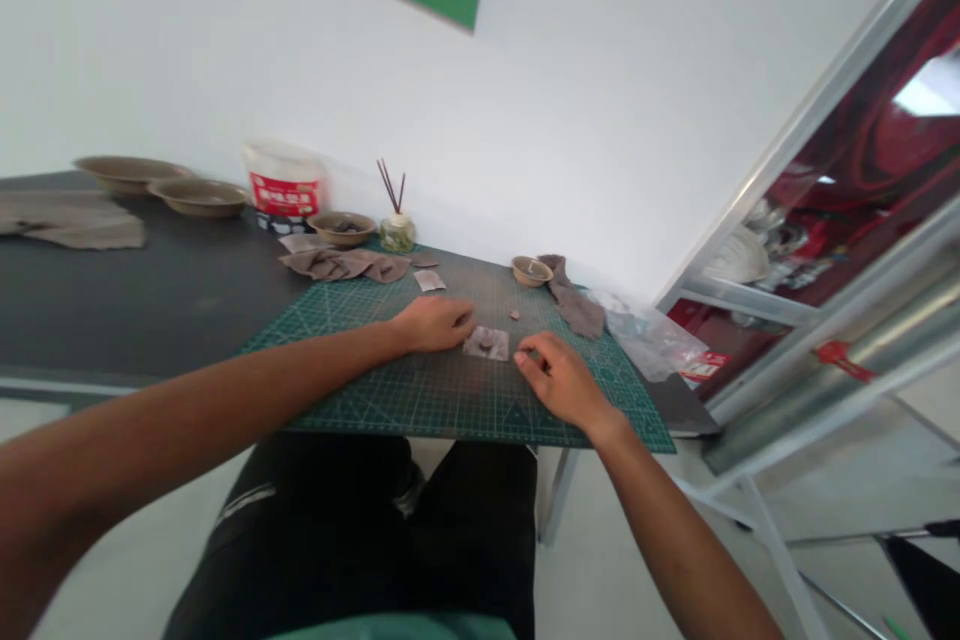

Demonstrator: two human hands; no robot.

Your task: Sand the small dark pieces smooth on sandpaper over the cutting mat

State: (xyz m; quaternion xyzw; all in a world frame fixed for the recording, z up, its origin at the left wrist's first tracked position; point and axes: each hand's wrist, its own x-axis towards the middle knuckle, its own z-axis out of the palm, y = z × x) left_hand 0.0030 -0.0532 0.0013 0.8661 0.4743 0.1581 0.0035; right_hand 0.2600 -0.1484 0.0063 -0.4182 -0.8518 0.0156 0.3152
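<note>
A small, pale, flat square lies on the green cutting mat with a little brownish lump on it. At the square's left edge is my left hand, fingers loosely curled, with a gap between thumb and fingers. I cannot tell whether its fingertips touch the square. My right hand rests just right of the square, thumb and fingers bent and apart, nothing visible in them. Beyond the square sits a tiny pinkish piece.
Behind my left hand are another pale square, a brown cloth, a bowl of dark bits, a reed diffuser and a white-red bag. A small bowl, a cloth and clear plastic lie back right.
</note>
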